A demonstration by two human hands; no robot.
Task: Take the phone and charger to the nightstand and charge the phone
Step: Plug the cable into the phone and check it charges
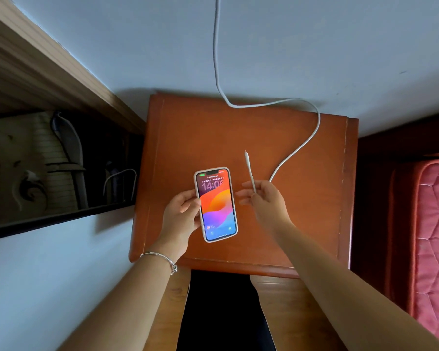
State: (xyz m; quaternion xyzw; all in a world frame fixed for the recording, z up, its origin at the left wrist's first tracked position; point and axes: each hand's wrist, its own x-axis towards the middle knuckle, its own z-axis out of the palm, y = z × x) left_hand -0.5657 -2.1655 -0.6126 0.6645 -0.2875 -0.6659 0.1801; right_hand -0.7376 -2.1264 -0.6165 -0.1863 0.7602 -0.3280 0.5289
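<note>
A pale wall (pixel 314 46) fills the upper part of the head view, and against it stands a reddish-brown wooden nightstand (pixel 188 138) at the centre, its top bare apart from the cable and the shadow of the hands. At 3 o'clock from the nightstand lies the edge of a pink quilted mattress (pixel 433 224); at 9 o'clock a dark-framed mirror (pixel 48 173) leans along the wall. The left hand (pixel 180 211), with a silver bracelet (pixel 162 259) on its wrist, grips a phone (pixel 216 203) in a light case by its left edge, thumb on the front and fingers curled behind; the phone sits over the nightstand's middle, screen lit and facing up. At 3 o'clock of the phone, just beside it, the right hand (pixel 264 198) pinches the white charging cable (pixel 302 145) between thumb and fingertips, other fingers loosely spread. The cable's connector (pixel 246 155) points toward 12 o'clock, while the rest loops to 1 o'clock and climbs the wall
</note>
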